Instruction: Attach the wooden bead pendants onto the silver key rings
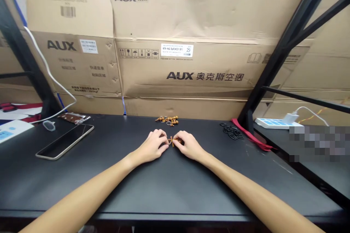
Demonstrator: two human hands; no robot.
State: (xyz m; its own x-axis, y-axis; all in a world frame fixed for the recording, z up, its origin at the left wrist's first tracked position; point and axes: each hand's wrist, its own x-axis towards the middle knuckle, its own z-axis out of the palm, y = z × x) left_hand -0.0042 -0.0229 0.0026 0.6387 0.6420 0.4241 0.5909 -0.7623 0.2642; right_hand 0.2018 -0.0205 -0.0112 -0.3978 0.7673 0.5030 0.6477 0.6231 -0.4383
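Near the middle of the black table (153,189), my left hand (155,146) and my right hand (188,146) face each other over a small beaded keyring (171,140). Its metal ring is at my left fingertips, which are closed on it. My right thumb and fingers pinch the brown beads and yellowish cord, partly hiding them. Just beyond my hands lies a pile of similar beaded keyrings (170,120), with brown gourd-like beads and metal rings.
A phone (65,141) lies at left, beside a clear-and-brown packet (73,117) and a white cable (50,69). At right are black rings (232,131), a red strap (251,136) and a metal rack post (270,69). Large cardboard boxes (207,22) stand behind.
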